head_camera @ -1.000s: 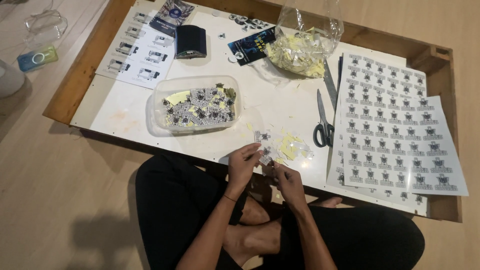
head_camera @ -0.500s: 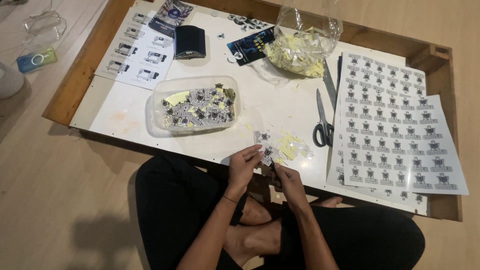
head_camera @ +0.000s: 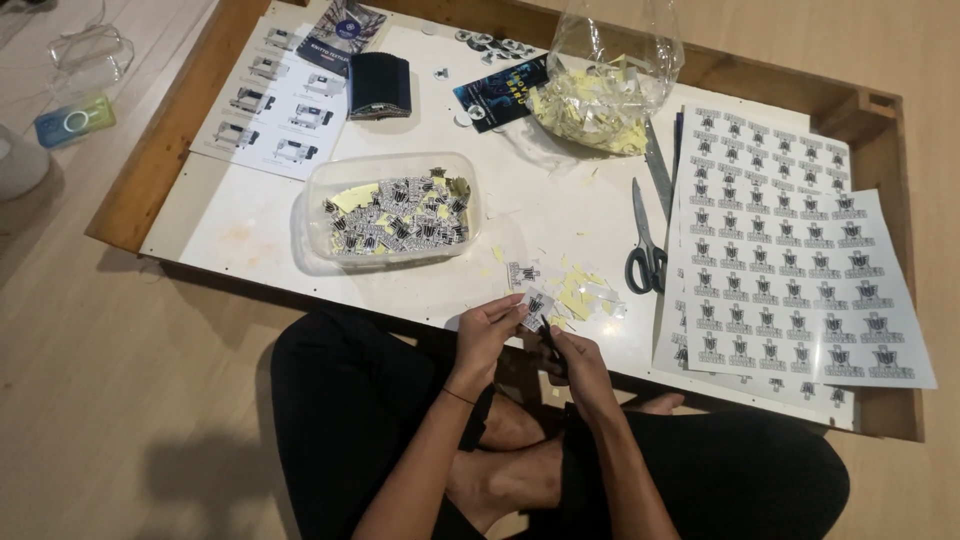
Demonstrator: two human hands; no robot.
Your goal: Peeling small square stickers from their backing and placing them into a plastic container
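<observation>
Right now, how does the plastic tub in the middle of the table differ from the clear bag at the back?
The plastic tub is a low, rigid, rectangular box; the clear bag is soft and stands tall with an open top. The tub holds mostly small printed black-and-white cut-outs; the bag holds mostly plain pale yellow paper scraps. The tub sits nearer the person's hands, the bag at the far edge. Both are see-through and hold cut paper.

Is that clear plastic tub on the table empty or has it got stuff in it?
Partly filled, lid off. The clear plastic tub holds a loose layer of small black-and-white printed cut-outs with some yellow paper bits, spread across its bottom.
</observation>
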